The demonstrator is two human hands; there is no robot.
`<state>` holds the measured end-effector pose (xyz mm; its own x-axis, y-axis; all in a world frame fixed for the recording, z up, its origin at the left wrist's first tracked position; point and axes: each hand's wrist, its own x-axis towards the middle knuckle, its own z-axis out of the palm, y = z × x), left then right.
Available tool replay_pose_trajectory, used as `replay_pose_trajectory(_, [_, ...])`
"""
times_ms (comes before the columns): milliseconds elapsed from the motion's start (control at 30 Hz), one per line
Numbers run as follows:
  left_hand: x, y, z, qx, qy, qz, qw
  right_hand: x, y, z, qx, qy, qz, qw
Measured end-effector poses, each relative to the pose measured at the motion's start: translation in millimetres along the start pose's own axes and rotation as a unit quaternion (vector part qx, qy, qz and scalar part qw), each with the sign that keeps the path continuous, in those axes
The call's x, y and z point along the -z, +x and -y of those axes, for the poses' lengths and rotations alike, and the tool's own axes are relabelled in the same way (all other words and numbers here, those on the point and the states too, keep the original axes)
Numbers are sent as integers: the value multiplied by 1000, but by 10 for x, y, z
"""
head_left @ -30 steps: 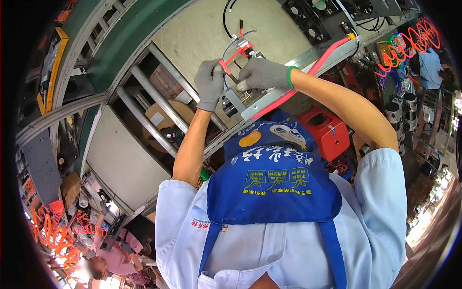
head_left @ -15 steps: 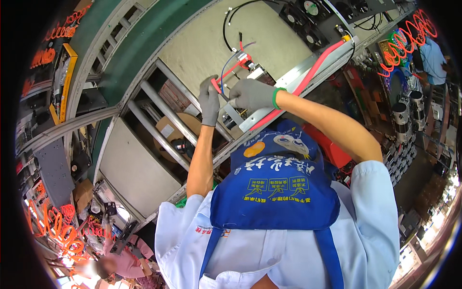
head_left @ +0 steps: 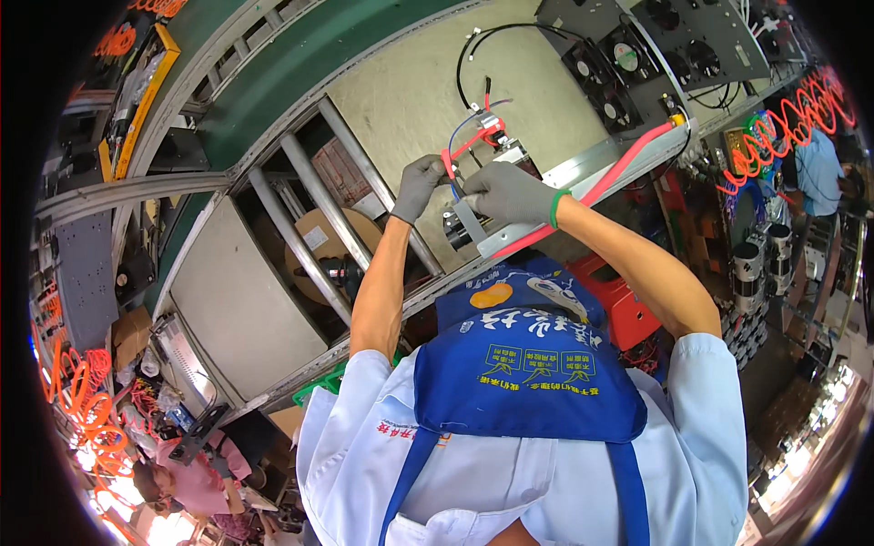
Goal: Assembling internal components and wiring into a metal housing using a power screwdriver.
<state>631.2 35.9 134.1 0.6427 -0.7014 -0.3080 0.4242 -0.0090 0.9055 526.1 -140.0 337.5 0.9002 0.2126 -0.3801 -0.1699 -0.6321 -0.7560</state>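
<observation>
My left hand (head_left: pixel 419 188), in a grey glove, is closed on the bent end of a red cable (head_left: pixel 471 146). That cable runs to a small red-and-metal part (head_left: pixel 492 126) on the bench. My gloved right hand (head_left: pixel 512 194), with a green cuff, is closed near a thin blue wire (head_left: pixel 450 146). The wire's lower end meets the fingertips, which partly hide it. Below the hands, a flat metal bracket (head_left: pixel 471 221) stands beside a black cylindrical part (head_left: pixel 455 232). A thick red tube (head_left: pixel 628 153) lies along a metal rail under my right wrist.
Black fans in a panel (head_left: pixel 626 56) stand at the far right, with a black cable (head_left: pixel 469 56) looping nearby. Metal rollers (head_left: pixel 350 150) lie left of the pale work board (head_left: pixel 391 100). Orange coiled hoses hang at both sides. Another person (head_left: pixel 196 478) is at the lower left.
The view has shifted, so bench and hands appear farther right and lower. Both hands stay close together at the red cable and blue wire; their grip looks much the same.
</observation>
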Motion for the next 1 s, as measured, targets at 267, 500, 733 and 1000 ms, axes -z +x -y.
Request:
replay_pose_trajectory(267, [9, 14, 44, -56, 37, -35, 997, 40, -41, 169, -3, -57, 3, 998])
replay_pose_trajectory(500, [-16, -320, -132, -72, 13, -89, 993, -51, -603, 292, 93, -119, -313, 938])
replay_pose_trajectory(733, [-467, -924, -786, -6, 69, -254, 965, -225, -1732, -620, 11, -42, -309, 950])
replay_pose_trajectory(1000, [-1265, -1035, -1364, 37, 331, -319, 887, 5, -3096, -3613, -383, -32, -102, 918])
